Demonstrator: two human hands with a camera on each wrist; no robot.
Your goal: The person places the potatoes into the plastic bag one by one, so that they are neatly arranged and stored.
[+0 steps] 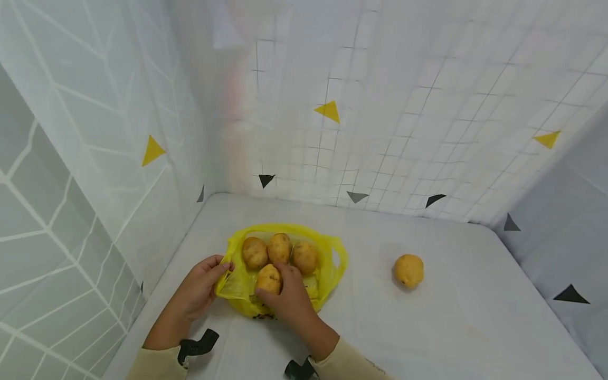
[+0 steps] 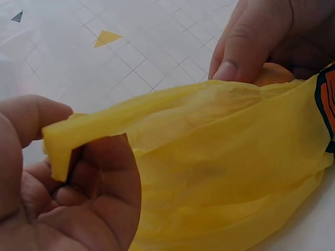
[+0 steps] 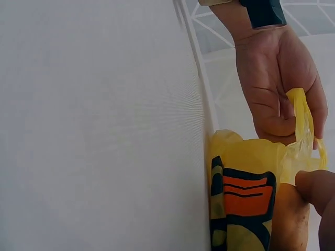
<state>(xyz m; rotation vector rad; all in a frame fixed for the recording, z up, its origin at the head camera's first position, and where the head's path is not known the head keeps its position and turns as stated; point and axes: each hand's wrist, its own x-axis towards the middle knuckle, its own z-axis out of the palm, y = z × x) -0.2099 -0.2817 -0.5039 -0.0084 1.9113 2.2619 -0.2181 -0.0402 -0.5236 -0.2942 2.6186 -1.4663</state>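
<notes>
A thin yellow plastic bag (image 1: 334,248) lies with its mouth spread open, and three brown potatoes (image 1: 304,257) sit together inside it. My left hand (image 1: 201,285) pinches the bag's left rim between thumb and fingers; the left wrist view shows the folded plastic (image 2: 60,146) in that grip. Inside the near part of the mouth, my right hand (image 1: 292,295) holds a yellow, knobbly lemon (image 1: 268,279) with thumb and fingers, right in front of the potatoes. Printed orange and black marks (image 3: 246,193) show on the bag's outer side in the right wrist view.
Another lemon (image 1: 409,271) lies alone on the white-covered table (image 1: 427,327), right of the bag. White patterned sheets (image 1: 404,105) with yellow and black triangles rise at the back and sides. Each wrist wears a black camera mount (image 1: 198,345).
</notes>
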